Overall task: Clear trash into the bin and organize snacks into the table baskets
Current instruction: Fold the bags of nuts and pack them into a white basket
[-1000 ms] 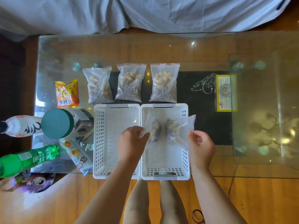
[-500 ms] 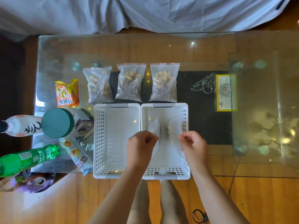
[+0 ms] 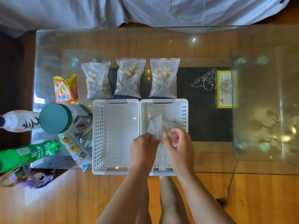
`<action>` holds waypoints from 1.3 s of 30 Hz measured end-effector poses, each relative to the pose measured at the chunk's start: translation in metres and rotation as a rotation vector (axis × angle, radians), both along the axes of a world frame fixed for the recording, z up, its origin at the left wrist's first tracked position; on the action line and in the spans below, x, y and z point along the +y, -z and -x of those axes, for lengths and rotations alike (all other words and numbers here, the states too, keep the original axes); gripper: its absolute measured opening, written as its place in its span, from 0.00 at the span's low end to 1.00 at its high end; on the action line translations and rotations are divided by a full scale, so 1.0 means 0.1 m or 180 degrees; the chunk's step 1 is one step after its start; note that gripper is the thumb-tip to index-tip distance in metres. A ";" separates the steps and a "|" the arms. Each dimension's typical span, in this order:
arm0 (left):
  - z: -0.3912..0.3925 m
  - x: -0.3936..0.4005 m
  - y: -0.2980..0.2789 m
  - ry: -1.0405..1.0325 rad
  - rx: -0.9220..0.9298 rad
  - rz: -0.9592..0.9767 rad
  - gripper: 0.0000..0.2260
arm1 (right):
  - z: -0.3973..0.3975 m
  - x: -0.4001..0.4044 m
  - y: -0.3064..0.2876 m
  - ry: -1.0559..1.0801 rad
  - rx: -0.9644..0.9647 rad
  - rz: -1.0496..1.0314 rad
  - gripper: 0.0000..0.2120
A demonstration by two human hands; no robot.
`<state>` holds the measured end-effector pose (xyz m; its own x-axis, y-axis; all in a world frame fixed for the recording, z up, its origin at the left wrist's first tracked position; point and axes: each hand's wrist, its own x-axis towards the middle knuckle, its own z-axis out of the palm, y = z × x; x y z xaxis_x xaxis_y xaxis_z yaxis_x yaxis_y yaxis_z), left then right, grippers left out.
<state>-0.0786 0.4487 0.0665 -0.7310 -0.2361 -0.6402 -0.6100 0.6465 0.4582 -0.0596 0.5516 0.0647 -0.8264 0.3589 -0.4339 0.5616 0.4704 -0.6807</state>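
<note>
Over the right basket, a clear snack bag is pinched between both hands, left hand and right hand, folded small, seemingly ready for lowering toward six o'clock.

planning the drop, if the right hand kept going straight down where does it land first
Probably the floor of the right basket: the right hand holds the clear bag above it, with nothing else visible inside. Height above the basket is unclear.

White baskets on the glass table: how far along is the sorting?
Done: nothing visibly; the left white perforated basket looks empty. In hand: left hand and right hand hold a clear zip bag of snacks over the right white basket. Left: three clear zip bags, orange packet, bottles.
</note>
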 end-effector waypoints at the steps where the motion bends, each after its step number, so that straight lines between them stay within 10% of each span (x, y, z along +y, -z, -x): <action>1: -0.02 0.01 0.00 0.0013 -0.0001 -0.0028 0.12 | -0.02 -0.07 0.00 -0.0037 0.0016 0.0046 0.14; 11: -0.07 -0.13 0.14 -0.0583 -0.0324 -0.1213 0.11 | -0.11 -0.20 0.21 0.0039 -0.0369 0.0310 0.07; 17: -0.03 -0.27 0.09 -0.1188 0.0191 -0.0381 0.08 | -0.13 0.12 0.24 0.0527 -0.0131 0.0042 0.07; 29: 0.55 -0.28 -0.28 0.1866 0.0632 0.0077 0.12 | -0.12 0.40 -0.18 -0.0840 0.0446 -0.0234 0.05; 39: 1.23 -0.21 -0.34 0.3002 0.0560 -0.0028 0.09 | 0.19 0.14 -0.35 -0.2414 0.0597 -0.0791 0.08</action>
<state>-0.2018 0.4277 0.1003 -0.7036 0.5029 -0.5020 0.2377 0.8323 0.5007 -0.0789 0.5654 0.0996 -0.9341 -0.2592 -0.2457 -0.0826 0.8260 -0.5576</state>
